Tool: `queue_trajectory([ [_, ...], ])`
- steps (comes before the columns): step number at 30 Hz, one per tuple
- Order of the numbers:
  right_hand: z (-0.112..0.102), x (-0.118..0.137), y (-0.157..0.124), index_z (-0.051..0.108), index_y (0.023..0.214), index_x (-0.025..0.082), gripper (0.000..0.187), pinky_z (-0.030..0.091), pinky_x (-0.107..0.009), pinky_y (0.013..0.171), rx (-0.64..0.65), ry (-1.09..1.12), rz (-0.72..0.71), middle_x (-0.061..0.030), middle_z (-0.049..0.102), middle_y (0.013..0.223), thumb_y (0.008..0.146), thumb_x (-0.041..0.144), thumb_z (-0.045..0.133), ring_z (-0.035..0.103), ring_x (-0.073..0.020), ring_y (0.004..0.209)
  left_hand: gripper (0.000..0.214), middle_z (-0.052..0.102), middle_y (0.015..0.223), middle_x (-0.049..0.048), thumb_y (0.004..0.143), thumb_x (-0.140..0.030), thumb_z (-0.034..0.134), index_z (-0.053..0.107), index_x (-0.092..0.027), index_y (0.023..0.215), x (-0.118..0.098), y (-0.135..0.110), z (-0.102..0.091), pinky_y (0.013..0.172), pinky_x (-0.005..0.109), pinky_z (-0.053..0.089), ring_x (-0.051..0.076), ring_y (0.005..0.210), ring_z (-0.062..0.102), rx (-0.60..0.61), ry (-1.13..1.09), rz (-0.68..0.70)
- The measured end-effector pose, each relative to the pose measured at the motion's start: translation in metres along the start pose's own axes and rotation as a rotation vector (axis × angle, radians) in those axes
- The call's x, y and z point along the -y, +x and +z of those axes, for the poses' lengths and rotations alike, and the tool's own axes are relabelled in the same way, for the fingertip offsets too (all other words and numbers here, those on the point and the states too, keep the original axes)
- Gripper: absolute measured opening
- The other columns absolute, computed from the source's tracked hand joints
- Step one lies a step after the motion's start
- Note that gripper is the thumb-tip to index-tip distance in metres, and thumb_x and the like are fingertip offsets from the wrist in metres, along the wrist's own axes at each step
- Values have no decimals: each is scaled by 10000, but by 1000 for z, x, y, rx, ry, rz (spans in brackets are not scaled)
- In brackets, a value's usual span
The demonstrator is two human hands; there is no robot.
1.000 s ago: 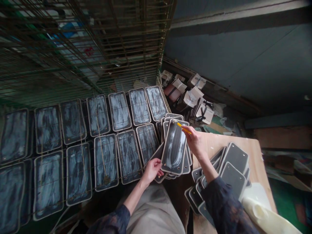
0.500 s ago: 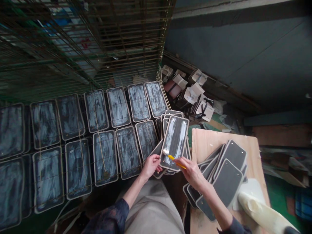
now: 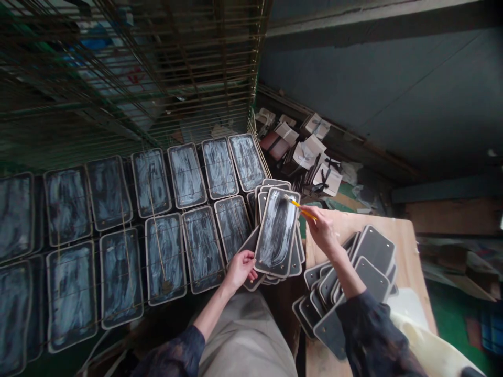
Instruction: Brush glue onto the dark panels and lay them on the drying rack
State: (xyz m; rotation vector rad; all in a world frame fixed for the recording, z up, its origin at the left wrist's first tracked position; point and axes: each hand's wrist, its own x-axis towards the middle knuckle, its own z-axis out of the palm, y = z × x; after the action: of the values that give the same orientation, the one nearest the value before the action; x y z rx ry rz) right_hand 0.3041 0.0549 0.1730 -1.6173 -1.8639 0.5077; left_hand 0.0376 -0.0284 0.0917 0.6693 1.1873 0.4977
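My right hand [image 3: 321, 229] is closed on a yellow-handled brush [image 3: 304, 208], its bristles touching the upper right part of a dark rectangular panel [image 3: 277, 230]. White, streaky paste covers much of that panel, thinner down its middle. My left hand [image 3: 240, 271] grips the panel's lower left edge between thumb and fingers. Beneath lies an untidy stack of similar pale-edged panels [image 3: 296, 266]. Under my right forearm, more bare grey panels [image 3: 372, 251] with small holes at their corners are piled on a wooden board [image 3: 408, 262].
To the left, a wire rack [image 3: 157, 204] bears rows of white-smeared panels [image 3: 165, 256]. Tied bundles of pale pieces [image 3: 328, 178] lie beyond the stack. A cream-coloured plastic container [image 3: 432, 345] stands at the lower right. A grey wall [image 3: 385, 94] rises behind.
My right hand has carried the brush from the panel's lower left up to its upper right. White streaks now spread across the middle and bottom. My left hand stays at the edge.
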Motion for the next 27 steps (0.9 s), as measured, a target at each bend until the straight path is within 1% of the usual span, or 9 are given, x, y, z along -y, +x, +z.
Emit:
queue_trajectory([
  [3, 10, -4, 16, 593, 1115, 227, 236, 491, -296, 728, 5, -66, -36, -62, 629, 968, 964, 281, 421, 620, -183, 840, 372, 574, 536, -30, 726, -469, 640, 522, -140, 852, 1, -1, 1, 343, 202, 448, 139, 409, 596, -12, -4, -3],
  [5, 15, -6, 16, 597, 1103, 224, 239, 485, -286, 697, 49, -102, -48, -59, 622, 948, 968, 277, 407, 618, -179, 807, 369, 579, 542, -29, 732, -467, 637, 522, -140, 859, 2, -1, 2, 357, 205, 460, 141, 420, 604, -23, -9, -5],
  [8, 15, 1, -5, 586, 1115, 220, 241, 488, -282, 704, 160, -96, -47, -65, 618, 958, 969, 276, 402, 621, -183, 825, 369, 598, 567, -17, 734, -461, 640, 527, -138, 874, 4, -2, 4, 390, 209, 482, 147, 451, 625, -43, -27, -8],
  [13, -10, 36, -54, 581, 1109, 230, 230, 508, -269, 701, 400, 69, 40, -55, 649, 957, 971, 289, 407, 644, -172, 822, 369, 614, 573, -8, 729, -461, 647, 539, -139, 875, 4, -4, 5, 406, 205, 483, 146, 466, 632, -40, -46, -28],
  [15, -19, 41, -55, 578, 1113, 240, 217, 516, -272, 720, 374, 115, 90, -41, 665, 969, 966, 292, 426, 651, -171, 845, 369, 614, 572, -11, 728, -458, 650, 538, -141, 880, 3, -5, 5, 407, 200, 480, 143, 466, 631, -35, -50, -30],
  [17, -22, 34, -43, 572, 1132, 248, 222, 516, -293, 763, 237, 99, 94, -37, 669, 988, 960, 296, 440, 650, -179, 882, 365, 619, 590, -10, 728, -451, 654, 535, -144, 884, 2, -6, 4, 418, 203, 489, 140, 471, 633, -22, -57, -32],
  [20, -17, 11, -19, 581, 1131, 241, 235, 507, -324, 779, 57, -16, 37, -55, 654, 1014, 958, 296, 432, 639, -198, 903, 370, 629, 625, -3, 719, -441, 673, 532, -143, 886, 2, -7, 5, 450, 211, 508, 143, 501, 650, -5, -77, -49],
  [23, -7, -3, -16, 587, 1117, 229, 237, 495, -299, 694, 94, -149, 7, -62, 643, 1006, 965, 284, 414, 636, -194, 828, 377, 631, 642, 3, 711, -433, 686, 528, -135, 881, 3, -8, 6, 462, 207, 509, 146, 523, 661, -19, -103, -42],
  [27, -2, 13, -57, 552, 1162, 219, 253, 471, -286, 648, 219, -227, 19, -72, 634, 1005, 972, 262, 390, 625, -197, 808, 368, 625, 638, -1, 723, -417, 680, 523, -129, 890, 4, -11, 8, 472, 216, 516, 147, 517, 659, -29, -123, -18],
])
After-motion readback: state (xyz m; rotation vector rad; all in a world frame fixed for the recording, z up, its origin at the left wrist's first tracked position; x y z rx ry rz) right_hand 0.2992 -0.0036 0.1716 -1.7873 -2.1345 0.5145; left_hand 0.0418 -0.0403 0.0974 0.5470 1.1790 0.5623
